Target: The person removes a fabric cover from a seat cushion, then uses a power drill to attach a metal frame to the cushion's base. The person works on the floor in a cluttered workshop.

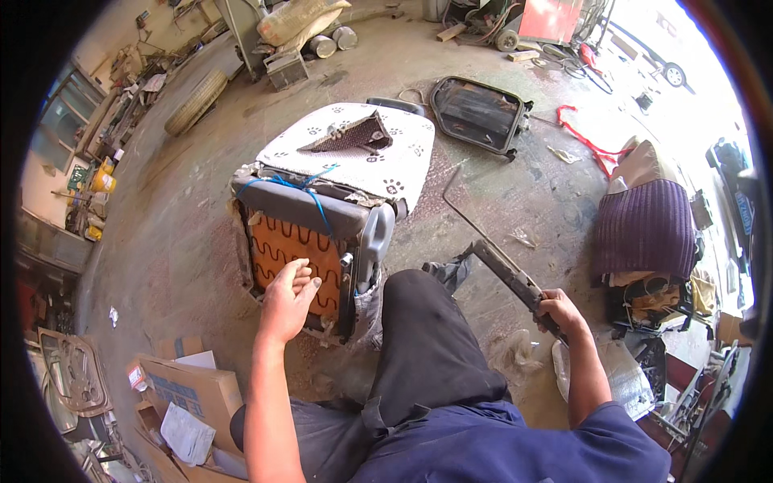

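Note:
A car seat (pixel 298 241) lies on the floor in front of me, with curved springs over orange padding facing me. Its white paw-print cover (pixel 407 161) is on top, and a blue cord (pixel 302 183) runs across the grey trim. My left hand (pixel 291 304) is in front of the springs, fingers loosely bent and apart, holding nothing; I cannot tell whether it touches them. My right hand (pixel 560 312) is wrapped round one end of a dark metal seat rail (pixel 509 272), from which a thin bent rod (pixel 460 211) reaches away. Dark cloth (pixel 452 274) lies beside my knee.
A second seat (pixel 644 225) with a purple ribbed cover stands at the right. Beyond the first seat lies a black frame (pixel 479 114). A cardboard box (pixel 193 394) sits at the lower left, a tyre (pixel 196 102) at the far left. A red strap (pixel 592 145) lies at right.

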Demonstrator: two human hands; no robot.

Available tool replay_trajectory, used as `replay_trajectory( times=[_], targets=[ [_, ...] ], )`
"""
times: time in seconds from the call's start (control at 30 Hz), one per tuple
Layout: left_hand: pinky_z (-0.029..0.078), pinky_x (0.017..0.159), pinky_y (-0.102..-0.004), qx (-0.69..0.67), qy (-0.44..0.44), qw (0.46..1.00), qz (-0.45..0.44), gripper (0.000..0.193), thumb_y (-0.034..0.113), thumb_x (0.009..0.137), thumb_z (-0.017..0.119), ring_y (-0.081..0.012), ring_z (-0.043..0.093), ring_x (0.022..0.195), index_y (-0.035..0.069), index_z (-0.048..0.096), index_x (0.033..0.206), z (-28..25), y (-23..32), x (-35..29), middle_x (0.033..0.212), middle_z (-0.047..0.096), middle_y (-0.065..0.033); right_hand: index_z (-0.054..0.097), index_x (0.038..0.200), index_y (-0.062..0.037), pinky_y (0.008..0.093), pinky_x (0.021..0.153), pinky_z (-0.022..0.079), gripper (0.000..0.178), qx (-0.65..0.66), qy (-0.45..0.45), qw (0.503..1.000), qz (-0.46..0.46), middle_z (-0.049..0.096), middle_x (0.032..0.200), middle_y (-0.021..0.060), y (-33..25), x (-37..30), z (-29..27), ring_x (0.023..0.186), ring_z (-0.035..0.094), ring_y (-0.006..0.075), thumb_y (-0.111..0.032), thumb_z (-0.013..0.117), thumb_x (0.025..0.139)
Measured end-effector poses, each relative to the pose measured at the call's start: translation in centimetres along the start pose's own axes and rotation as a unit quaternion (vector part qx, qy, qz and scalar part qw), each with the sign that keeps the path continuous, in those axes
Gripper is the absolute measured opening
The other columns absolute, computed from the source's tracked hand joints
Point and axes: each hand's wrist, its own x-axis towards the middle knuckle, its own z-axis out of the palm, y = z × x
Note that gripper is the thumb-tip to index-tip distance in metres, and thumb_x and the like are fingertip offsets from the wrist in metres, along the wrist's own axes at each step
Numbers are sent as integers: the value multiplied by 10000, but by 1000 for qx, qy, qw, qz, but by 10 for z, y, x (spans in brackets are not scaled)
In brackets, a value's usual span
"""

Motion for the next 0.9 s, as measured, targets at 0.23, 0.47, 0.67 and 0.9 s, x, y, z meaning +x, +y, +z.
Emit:
replay_trajectory(
  times=[0.23,0.47,0.67,0.9],
  targets=[
    [632,977,-438,162,73,961,211,338,169,970,836,-320,778,1096,17,763,1263,-10,43,-36,1160,802,-143,722,1013,28,336,659,573,192,13,-189,974,-127,745,831,94,-127,-2,123,695,717,184,-84,787,871],
    [511,1221,-521,332,114,850,392,400,187,989,761,-346,664,1348,-6,726,1337,-18,52,-57,1387,712,-175,728,1057,-40,458,678,571,221,-354,-95,768,-525,694,868,134,-194,18,285,749,694,375,-154,853,914],
    [594,1065,-481,305,19,936,175,678,86,875,800,-374,719,1199,-44,606,1512,-25,-19,-67,1323,712,-192,762,1209,-89,415,794,592,380,-474,-80,546,-686,653,992,58,-219,11,379,930,719,256,-162,786,837],
    [595,980,-538,247,62,967,-15,462,111,977,788,-431,721,1151,31,547,1363,-45,-71,-76,1234,708,-223,769,1331,-123,494,1103,510,495,-389,-105,502,-765,661,1251,88,-270,4,414,1287,617,316,-144,814,838]
  ],
)
